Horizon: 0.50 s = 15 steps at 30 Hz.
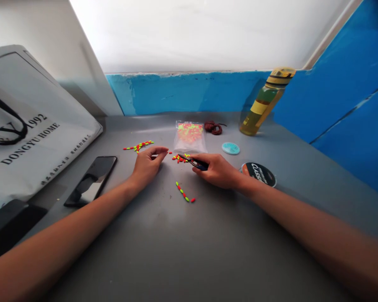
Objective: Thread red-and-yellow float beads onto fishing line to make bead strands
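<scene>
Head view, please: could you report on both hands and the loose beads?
Right hand gripping a dark tool, tip at the loose beads. Left hand resting beside them, grip unclear. Bead strand lies apart, nearer the camera.

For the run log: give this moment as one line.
left hand: on table by loose beads | right hand: grips dark tool | bead bag: behind both hands

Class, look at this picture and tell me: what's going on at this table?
A person is handling small red and yellow beads at a grey table. The right hand grips a thin dark tool, its tip at a loose pile of beads. The left hand rests beside the pile, fingers curled. One bead row lies in front of the hands, a second row to the left, and a bag of beads behind.
</scene>
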Motion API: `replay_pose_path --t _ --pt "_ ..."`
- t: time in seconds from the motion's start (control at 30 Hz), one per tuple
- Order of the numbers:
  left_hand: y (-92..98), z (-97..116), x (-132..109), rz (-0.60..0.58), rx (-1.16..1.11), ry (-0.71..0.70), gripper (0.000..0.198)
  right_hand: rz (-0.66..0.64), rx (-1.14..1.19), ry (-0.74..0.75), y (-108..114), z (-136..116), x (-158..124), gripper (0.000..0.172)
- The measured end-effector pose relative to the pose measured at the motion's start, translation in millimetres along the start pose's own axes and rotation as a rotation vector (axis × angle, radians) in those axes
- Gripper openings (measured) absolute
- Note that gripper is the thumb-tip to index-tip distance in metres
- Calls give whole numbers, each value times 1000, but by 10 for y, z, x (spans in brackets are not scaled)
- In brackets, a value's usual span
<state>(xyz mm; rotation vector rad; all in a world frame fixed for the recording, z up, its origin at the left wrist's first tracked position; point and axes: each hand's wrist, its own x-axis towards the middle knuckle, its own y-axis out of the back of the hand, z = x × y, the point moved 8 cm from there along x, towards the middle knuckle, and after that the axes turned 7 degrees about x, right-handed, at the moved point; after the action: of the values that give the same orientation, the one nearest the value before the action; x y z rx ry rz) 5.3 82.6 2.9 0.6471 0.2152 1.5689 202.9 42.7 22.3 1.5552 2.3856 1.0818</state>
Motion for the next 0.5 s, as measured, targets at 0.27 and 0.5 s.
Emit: replay_pose_path --t 0.27,0.5 --pt "-16 -21 4 -7 -50 18 21 -3 -27 22 -33 24 12 49" --pt "-26 -37 -3 -18 -80 30 20 -1 -19 48 -32 40 14 51"
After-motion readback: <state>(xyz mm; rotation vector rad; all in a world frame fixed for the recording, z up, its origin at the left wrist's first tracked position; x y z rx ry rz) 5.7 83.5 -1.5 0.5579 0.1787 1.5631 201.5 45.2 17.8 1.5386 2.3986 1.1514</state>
